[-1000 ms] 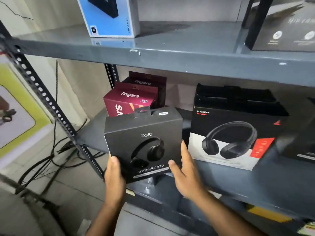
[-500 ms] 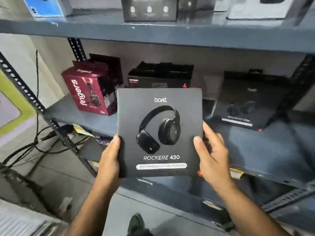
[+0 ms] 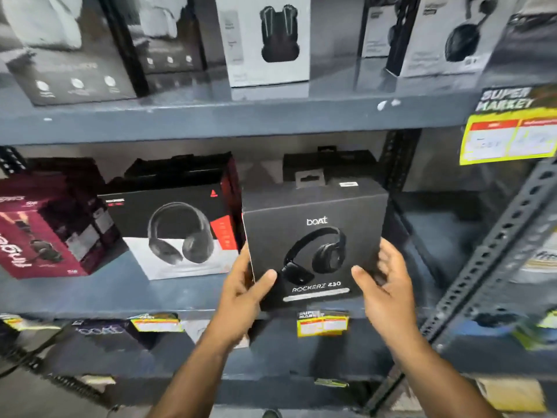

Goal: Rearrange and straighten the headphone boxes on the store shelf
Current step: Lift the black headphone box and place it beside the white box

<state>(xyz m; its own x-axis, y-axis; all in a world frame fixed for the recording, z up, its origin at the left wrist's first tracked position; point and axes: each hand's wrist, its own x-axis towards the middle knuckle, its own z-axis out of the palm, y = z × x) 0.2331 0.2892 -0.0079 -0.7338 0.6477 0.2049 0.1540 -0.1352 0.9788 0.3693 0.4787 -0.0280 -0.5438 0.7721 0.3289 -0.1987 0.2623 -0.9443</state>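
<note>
A black boAt Rockerz 430 headphone box (image 3: 316,236) stands upright at the front of the middle grey shelf (image 3: 120,292), right of centre. My left hand (image 3: 244,285) grips its lower left corner, thumb on the front face. My right hand (image 3: 382,279) holds its lower right edge, fingers spread along the side. To its left sits a black, white and red Rockerz box (image 3: 177,230), turned slightly. A maroon Fingers box (image 3: 45,233) stands askew at the far left. Another black box (image 3: 331,167) stands behind the held one.
The upper shelf (image 3: 229,116) carries several black and white boxes, including a white earbuds box (image 3: 265,40). A perforated steel upright (image 3: 494,245) slants down the right side. Yellow price tags (image 3: 322,322) hang on the shelf edges. The right end of the middle shelf (image 3: 437,233) is bare.
The black Rockerz 430 box has gone from in front of the shelf up and right onto the middle shelf, beside the black-and-white box. Both hands went with it; my view shifted right.
</note>
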